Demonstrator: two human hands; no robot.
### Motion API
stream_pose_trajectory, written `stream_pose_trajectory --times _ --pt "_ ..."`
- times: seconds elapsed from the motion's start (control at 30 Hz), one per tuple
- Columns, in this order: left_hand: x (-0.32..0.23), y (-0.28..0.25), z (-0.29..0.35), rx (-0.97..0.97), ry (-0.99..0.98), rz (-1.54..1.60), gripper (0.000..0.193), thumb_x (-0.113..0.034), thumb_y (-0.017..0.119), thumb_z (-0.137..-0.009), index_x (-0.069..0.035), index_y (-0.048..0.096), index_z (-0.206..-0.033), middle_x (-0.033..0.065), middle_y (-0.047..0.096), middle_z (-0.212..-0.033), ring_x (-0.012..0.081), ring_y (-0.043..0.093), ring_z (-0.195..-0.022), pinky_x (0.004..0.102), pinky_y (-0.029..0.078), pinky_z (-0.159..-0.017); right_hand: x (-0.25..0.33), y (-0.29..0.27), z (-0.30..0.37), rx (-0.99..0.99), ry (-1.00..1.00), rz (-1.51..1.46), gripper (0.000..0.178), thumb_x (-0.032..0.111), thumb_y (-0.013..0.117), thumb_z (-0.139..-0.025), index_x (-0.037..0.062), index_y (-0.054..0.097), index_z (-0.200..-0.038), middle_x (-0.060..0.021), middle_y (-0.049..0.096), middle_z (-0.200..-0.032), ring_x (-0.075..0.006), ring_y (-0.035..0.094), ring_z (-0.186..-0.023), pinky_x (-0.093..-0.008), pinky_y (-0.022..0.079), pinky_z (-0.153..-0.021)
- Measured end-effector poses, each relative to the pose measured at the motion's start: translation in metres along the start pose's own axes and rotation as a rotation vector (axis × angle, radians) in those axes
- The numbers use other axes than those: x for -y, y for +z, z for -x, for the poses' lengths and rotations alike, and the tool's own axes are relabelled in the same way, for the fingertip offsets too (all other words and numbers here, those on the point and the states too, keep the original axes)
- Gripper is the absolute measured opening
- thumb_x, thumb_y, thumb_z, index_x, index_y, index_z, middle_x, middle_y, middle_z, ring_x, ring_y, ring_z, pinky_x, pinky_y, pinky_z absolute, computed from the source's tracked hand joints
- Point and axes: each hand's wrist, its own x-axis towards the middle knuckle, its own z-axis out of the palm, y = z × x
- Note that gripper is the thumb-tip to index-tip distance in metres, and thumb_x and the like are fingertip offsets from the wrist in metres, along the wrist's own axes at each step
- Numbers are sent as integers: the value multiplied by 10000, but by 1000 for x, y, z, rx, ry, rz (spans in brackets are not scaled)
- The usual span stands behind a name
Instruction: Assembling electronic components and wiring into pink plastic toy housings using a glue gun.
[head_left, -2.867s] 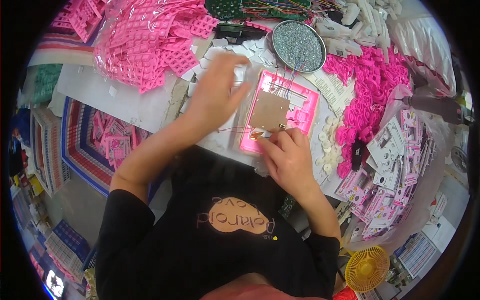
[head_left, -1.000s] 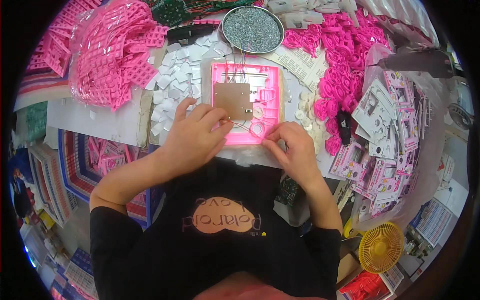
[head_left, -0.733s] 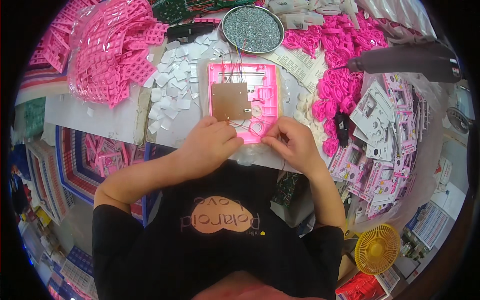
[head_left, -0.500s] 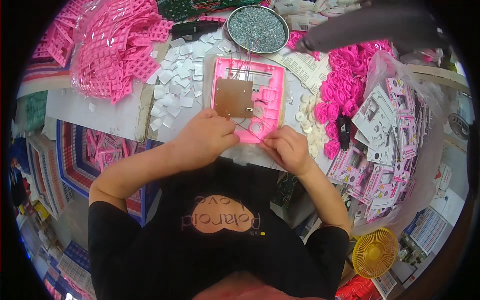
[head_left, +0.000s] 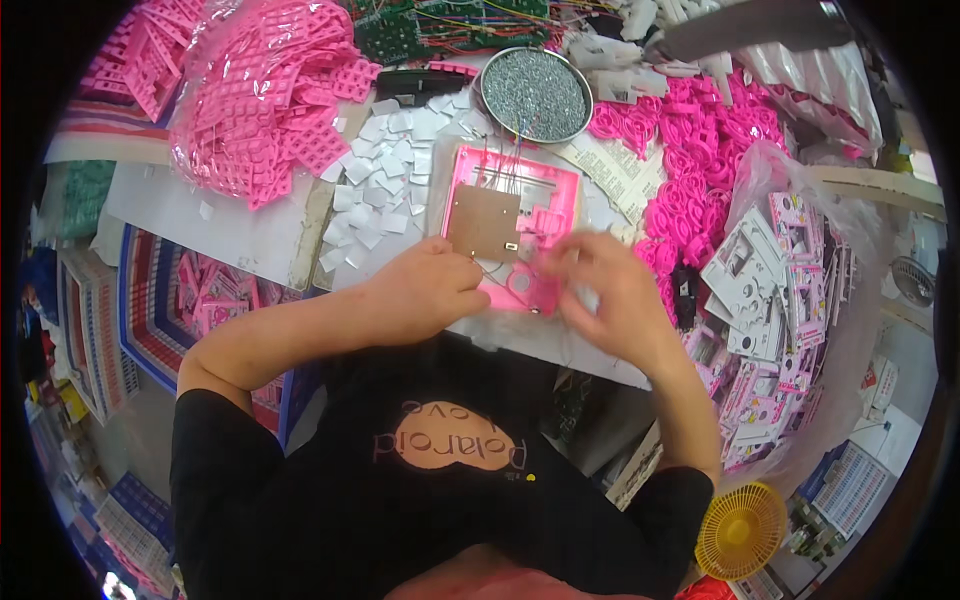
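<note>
A pink plastic casing [head_left: 565, 200] lies open side up on the worktop, with a brown circuit board [head_left: 486, 222] over its left part and thin wires [head_left: 508, 160] running up from it. My left hand [head_left: 425, 290] rests at the casing's lower left corner, its fingers curled near the board's lower edge; whatever they pinch is hidden. Over the casing's right edge is my right hand [head_left: 620, 295], its fingertips smeared by motion, so I cannot make out anything between them.
A round metal bowl [head_left: 537, 95] of small screws stands behind the casing. White square pieces [head_left: 375, 185] lie to the left, with bagged pink keypads [head_left: 262, 100] beyond. Pink rings [head_left: 695, 150] and printed panels [head_left: 750, 270] are piled at the right. A dark tool [head_left: 755, 30] hangs overhead.
My right hand has lifted from the casing's lower right corner and moved up and to the right. My left hand stays by the board. The whole view has shifted slightly.
</note>
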Motion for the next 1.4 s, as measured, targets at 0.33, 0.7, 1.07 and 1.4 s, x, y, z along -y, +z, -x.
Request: stream_pose_trajectory --times 0.33,0.7,1.07,1.4 --pt "46 -19 -36 -348 -389 27 198 -208 703 -822 -88 662 -974 78 599 -911 307 599 -912 428 433 -812 -13 65 -86 -241 384 84 227 253 682 -834 27 673 -817 -176 705 -767 -380 689 -735 -475 537 -666" --pt "84 -22 -88 -269 -592 39 212 -269 734 -806 -135 716 -970 66 603 -1107 283 559 -1106 464 368 -932 -14 66 -68 -346 267 -191 153 111 676 -803 64 708 -945 -100 695 -806 -304 674 -728 -411 529 -660" --pt "71 -15 -84 -372 -145 -154 138 -176 754 -806 -152 709 -934 -17 648 -930 191 579 -1019 486 330 -987 -21 34 -58 -567 216 -305 238 40 714 -778 24 713 -1015 -115 678 -873 -257 644 -761 -362 530 -677" --pt "66 -30 -76 -257 -322 224 175 -130 729 -816 -134 696 -988 -20 663 -897 202 619 -918 415 340 -942 -38 44 -60 -482 9 218 108 92 722 -802 66 669 -892 -79 634 -825 -257 612 -775 -380 510 -646"
